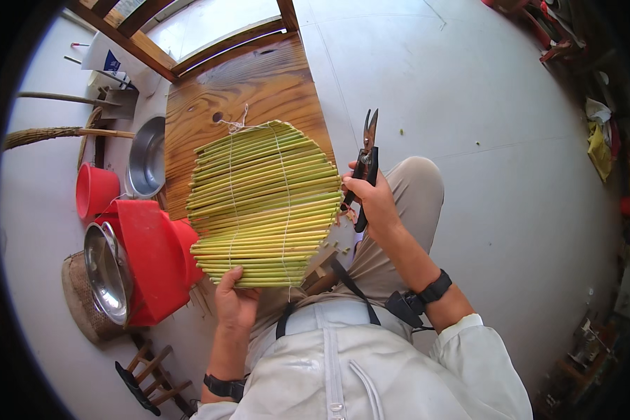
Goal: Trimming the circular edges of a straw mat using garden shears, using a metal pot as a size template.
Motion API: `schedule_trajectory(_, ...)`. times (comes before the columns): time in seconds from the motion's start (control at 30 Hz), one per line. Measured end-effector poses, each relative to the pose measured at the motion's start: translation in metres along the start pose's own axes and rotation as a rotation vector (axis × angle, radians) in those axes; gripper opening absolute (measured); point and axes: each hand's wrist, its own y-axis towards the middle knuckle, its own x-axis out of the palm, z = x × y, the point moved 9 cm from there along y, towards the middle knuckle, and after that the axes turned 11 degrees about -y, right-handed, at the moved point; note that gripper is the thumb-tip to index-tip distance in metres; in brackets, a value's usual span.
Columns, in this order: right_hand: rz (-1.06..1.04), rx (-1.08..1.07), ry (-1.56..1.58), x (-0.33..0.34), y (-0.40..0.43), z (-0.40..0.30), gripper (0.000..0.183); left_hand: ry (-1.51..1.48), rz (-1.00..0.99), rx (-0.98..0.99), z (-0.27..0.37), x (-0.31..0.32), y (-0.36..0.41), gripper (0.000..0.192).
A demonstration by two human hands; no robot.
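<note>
A roundish mat of green plant stalks (262, 205), bound by two rows of white string, spans the space before me. My left hand (236, 299) grips its near edge, thumb on top and fingers hidden beneath. The mat's far part overlaps a wooden bench top (247, 89). Loose white string ends (236, 125) lie at its far edge. In my right hand (375, 202) are pruning shears (366, 163) with black handles, blades pointing away from me and slightly parted. Their handles are beside the mat's right edge; whether my right fingers touch the mat I cannot tell.
Left of the bench are a metal basin (148, 157), a red bucket (97, 190), a red plastic container (155, 257) and a steel bowl (106, 273). A small wooden stool (155, 378) lies lower left. Cut stalk bits (337, 248) are scattered on the floor by my leg.
</note>
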Motion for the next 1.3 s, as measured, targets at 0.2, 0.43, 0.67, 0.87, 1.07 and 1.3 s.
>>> schedule_trajectory(0.2,-0.002,0.048,-0.05,0.002,-0.003,0.006,0.037,-0.001,-0.015,0.025,0.011,0.005,0.001,0.043)
schedule_trajectory(0.43,-0.094,0.121,0.053,0.01,-0.014,0.016,0.04,0.06,-0.064,0.095,0.048,0.021,-0.006,0.048)
schedule_trajectory(0.67,-0.046,0.07,0.059,0.007,-0.018,0.002,0.041,0.182,-0.227,0.201,0.106,0.073,-0.014,0.047)
schedule_trajectory(0.87,-0.008,0.082,0.052,-0.011,-0.037,0.004,0.04,0.33,-0.421,0.146,0.134,0.169,-0.008,0.04)
schedule_trajectory(1.07,0.059,0.028,0.115,-0.047,-0.061,-0.004,0.039,0.441,-0.865,0.115,0.175,0.264,-0.016,0.041)
schedule_trajectory(1.3,0.014,-0.011,0.16,-0.044,-0.081,-0.004,0.041,0.952,-0.734,0.147,0.223,0.249,0.113,0.042)
